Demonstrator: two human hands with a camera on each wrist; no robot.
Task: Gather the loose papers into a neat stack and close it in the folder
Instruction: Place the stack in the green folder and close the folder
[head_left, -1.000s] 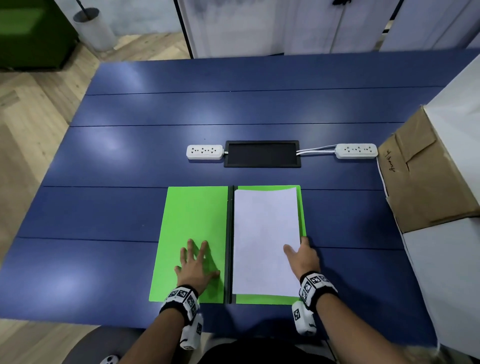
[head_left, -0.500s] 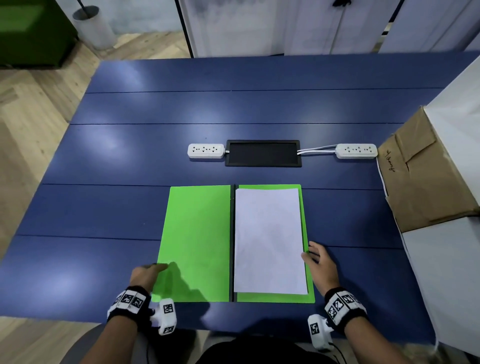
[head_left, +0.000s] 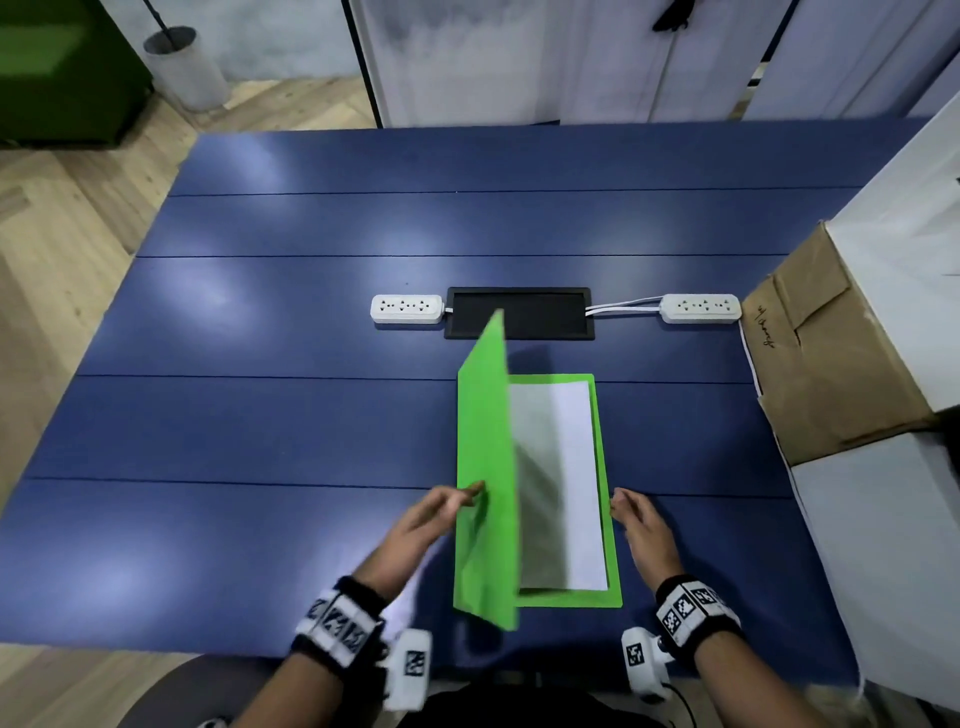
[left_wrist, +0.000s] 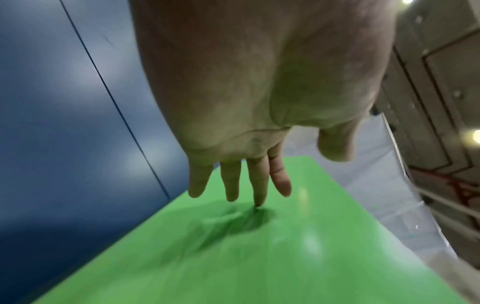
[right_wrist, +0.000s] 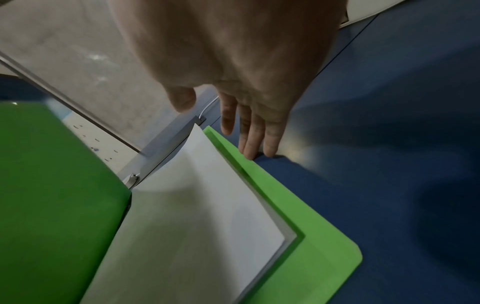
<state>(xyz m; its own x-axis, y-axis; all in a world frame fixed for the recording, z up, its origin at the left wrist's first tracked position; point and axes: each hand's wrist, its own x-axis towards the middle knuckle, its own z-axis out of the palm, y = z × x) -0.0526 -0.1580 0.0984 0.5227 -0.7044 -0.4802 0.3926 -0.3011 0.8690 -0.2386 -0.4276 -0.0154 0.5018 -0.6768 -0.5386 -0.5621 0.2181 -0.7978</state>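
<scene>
A green folder (head_left: 602, 598) lies on the blue table (head_left: 260, 426) with a neat stack of white papers (head_left: 569, 467) on its right half. Its left cover (head_left: 485, 457) stands nearly upright over the spine. My left hand (head_left: 460, 501) pushes the cover's outer face (left_wrist: 259, 257) with straight fingers (left_wrist: 255, 185), thumb apart. My right hand (head_left: 623, 506) lies open beside the folder's right edge, and its fingertips (right_wrist: 249, 150) touch the green rim (right_wrist: 311, 257) next to the papers (right_wrist: 207, 216).
Behind the folder sit a black inset panel (head_left: 519, 312) and two white power strips (head_left: 406, 308) (head_left: 700, 308) with cables. A brown cardboard box (head_left: 826, 353) and white boxes (head_left: 893, 545) crowd the right side. The table's front edge runs just below my wrists.
My left hand went to the left cover's outer edge and has swung it up from flat to nearly upright. My right hand slid from the papers to the folder's right edge.
</scene>
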